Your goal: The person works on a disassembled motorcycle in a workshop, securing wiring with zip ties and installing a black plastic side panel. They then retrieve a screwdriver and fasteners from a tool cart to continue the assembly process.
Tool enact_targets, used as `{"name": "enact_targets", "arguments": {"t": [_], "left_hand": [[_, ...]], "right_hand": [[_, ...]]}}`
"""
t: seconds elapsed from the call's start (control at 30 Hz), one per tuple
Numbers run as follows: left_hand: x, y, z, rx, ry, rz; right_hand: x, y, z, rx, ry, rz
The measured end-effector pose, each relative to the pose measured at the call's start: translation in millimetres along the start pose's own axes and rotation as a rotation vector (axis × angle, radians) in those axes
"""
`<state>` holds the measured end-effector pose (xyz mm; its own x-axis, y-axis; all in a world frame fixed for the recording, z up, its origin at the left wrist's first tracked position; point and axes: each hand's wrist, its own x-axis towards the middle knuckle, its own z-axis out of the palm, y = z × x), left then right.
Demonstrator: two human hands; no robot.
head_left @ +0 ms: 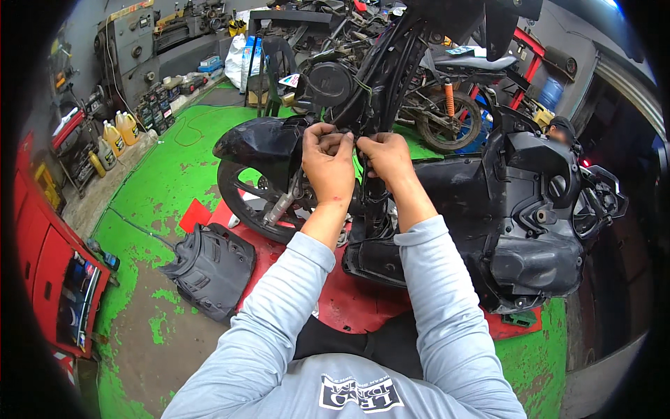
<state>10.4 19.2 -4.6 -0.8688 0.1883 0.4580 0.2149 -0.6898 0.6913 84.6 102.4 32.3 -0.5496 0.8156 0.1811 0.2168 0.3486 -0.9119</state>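
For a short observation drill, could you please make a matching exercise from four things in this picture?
1. Left hand
2. Coil spring
3. Front wheel
4. Large bottle

A. Under the black fender
B. Blue, in the background
C. Beside the right hand
D. Orange

Pairs: 1-C, 2-D, 3-A, 4-B.

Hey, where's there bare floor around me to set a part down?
Mostly bare green floor lies between the yellow bottles and the wheel under the black fender. A worn patch opens between the red cabinet and the dark molded panel. It's crowded around your left hand and right hand, with the black motorcycle close about them.
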Motion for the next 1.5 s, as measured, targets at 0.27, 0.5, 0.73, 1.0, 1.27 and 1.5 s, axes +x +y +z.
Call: {"name": "enact_targets", "arguments": {"t": [0.27,0.5,0.73,1.0,1.27,1.5], "left_hand": [[7,8,-3,0.042,-0.159,0.004],[4,48,0,0.354,-0.312,-0.001],[-2,53,3,0.329,-0.486,0.092],[6,5,-14,0.441,-0.385,-0.205],[15,3,4,0.426,-0.413,-0.17],[-1,0,11,0.177,-0.35,-0.261]], "right_hand": [[-21,-2,11,0.092,0.153,-0.289],[-34,-12,1,-0.172,0.247,-0.503],[-25,4,2,0.374,0.141,-0.287],[-20,19,-1,0.883,0.039,0.077],[-23,14,-6,0.834,0.022,0.071],[-17,22,-7,0.717,0.046,0.046]]}}
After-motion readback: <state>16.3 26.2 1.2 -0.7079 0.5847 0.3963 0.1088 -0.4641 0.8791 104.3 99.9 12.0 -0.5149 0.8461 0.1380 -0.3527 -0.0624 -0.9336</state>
